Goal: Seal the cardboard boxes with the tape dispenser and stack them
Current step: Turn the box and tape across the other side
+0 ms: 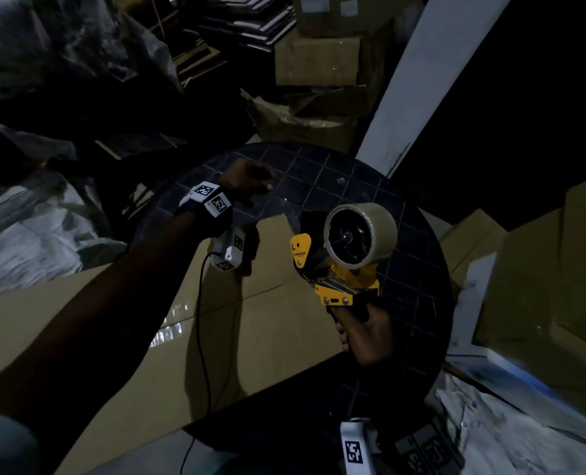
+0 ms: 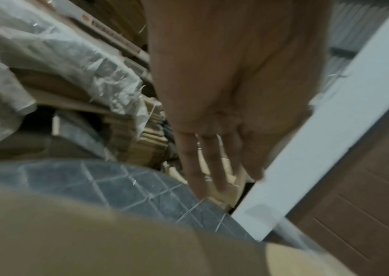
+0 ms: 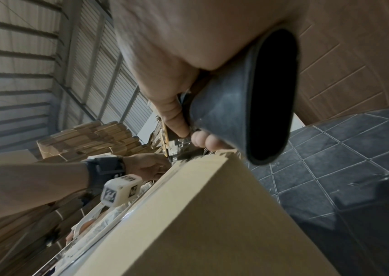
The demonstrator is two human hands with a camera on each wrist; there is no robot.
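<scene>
A long brown cardboard box (image 1: 216, 320) lies flat on a round, dark tiled table (image 1: 353, 173), with glossy tape along its top seam. My left hand (image 1: 250, 183) hovers past the box's far end over the table, fingers straight and relaxed (image 2: 219, 168), holding nothing. My right hand (image 1: 363, 332) grips the black handle (image 3: 247, 93) of a yellow tape dispenser (image 1: 336, 282). It carries a roll of clear tape (image 1: 360, 234) and is held at the box's far right edge (image 3: 212, 164). The blade end is hidden behind my fingers in the right wrist view.
Stacked cardboard boxes (image 1: 319, 60) fill the back, and more boxes (image 1: 542, 286) crowd the right side. A white post (image 1: 421, 80) rises behind the table. Crumpled plastic sheeting (image 1: 27, 234) lies on the left. A black cable (image 1: 200, 320) hangs from my left wrist across the box.
</scene>
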